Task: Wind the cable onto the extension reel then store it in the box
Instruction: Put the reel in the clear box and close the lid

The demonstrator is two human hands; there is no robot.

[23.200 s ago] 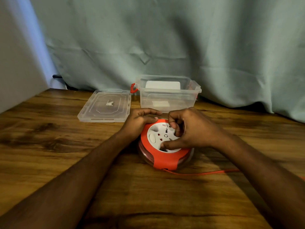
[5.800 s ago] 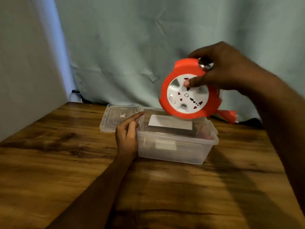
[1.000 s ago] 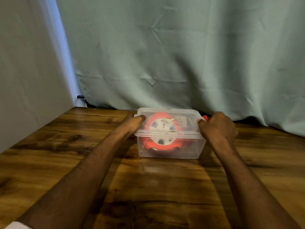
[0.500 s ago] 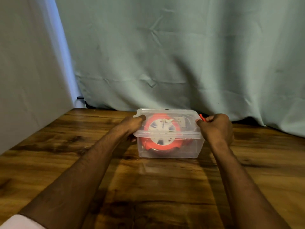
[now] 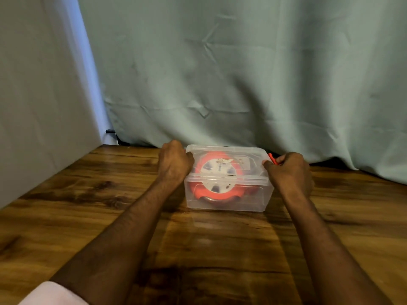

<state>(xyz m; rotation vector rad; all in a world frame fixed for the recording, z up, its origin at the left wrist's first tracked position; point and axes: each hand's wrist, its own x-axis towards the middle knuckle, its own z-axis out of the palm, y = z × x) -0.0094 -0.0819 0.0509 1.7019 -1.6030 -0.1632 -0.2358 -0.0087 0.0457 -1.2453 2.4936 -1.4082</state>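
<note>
The clear plastic box (image 5: 253, 199) stands on the wooden table near the curtain, with its clear lid (image 5: 246, 150) on top. Inside it lies the orange extension reel (image 5: 218, 172) with its white socket face up; no loose cable shows outside. My left hand (image 5: 174, 164) curls against the left end of the box at the lid's edge. At the right end, my right hand (image 5: 290, 170) pinches the red latch (image 5: 272, 159) between thumb and fingers.
The wooden table (image 5: 198, 249) stretches toward me in front of the box. A pale green curtain (image 5: 242, 73) hangs just behind it, and a grey panel (image 5: 44, 84) closes off the left side. A dark clip (image 5: 110, 131) sits at the curtain's foot.
Over the last second the lid has stayed on the box. My left hand rose and curled higher at the left end, and my right thumb and fingers closed on the red latch.
</note>
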